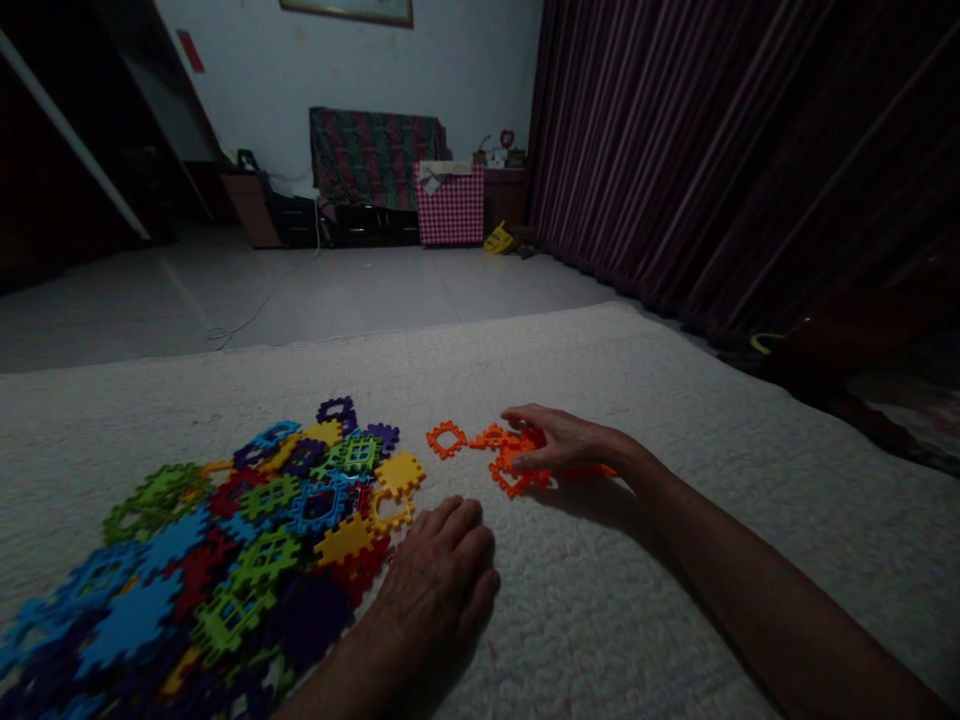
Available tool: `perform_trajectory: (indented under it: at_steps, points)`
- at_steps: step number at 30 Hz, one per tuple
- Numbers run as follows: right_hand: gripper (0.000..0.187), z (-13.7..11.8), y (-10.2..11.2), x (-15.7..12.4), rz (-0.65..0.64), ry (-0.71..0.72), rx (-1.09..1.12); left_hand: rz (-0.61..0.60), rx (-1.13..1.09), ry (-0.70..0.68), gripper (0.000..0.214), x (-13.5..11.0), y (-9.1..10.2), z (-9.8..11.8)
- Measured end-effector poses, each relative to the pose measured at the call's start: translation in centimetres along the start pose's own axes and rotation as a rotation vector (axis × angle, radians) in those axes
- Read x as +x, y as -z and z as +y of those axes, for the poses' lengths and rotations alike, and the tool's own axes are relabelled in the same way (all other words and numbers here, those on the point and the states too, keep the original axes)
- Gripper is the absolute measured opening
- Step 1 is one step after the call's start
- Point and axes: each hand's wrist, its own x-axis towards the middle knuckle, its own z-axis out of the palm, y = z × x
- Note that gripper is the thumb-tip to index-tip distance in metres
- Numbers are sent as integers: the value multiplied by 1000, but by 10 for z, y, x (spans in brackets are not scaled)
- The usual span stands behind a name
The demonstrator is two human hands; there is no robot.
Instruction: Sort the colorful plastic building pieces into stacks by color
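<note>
A small heap of orange interlocking plastic pieces lies on the quilted mat. My right hand is over this heap, thumb and fingers apart, with orange showing between them; its palm side is hidden. One orange ring-like piece lies left of the heap. My left hand rests palm down on the mat with fingers curled, and I make out nothing in it. Beside it spreads a large pile of notched pieces, among them a yellow square, a green lattice piece and a blue piece.
The pale quilted mat carries all the pieces. Beyond its far edge is a tiled floor with a thin cable. Dark purple curtains hang at the right. A red checked cloth covers furniture by the back wall.
</note>
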Motion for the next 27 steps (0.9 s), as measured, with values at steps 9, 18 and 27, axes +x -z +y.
perform_trajectory:
  at_steps: [9,18,27]
  points:
    - [24,-25,-28,10,157,-9,-88,-153,145,52,21,-3,8,-2]
    - [24,-13,-33,15,258,15,-75,-319,56,-170,35,-65,43,32]
    - [29,-4,-33,17,295,21,-44,-148,262,73,17,-63,47,0]
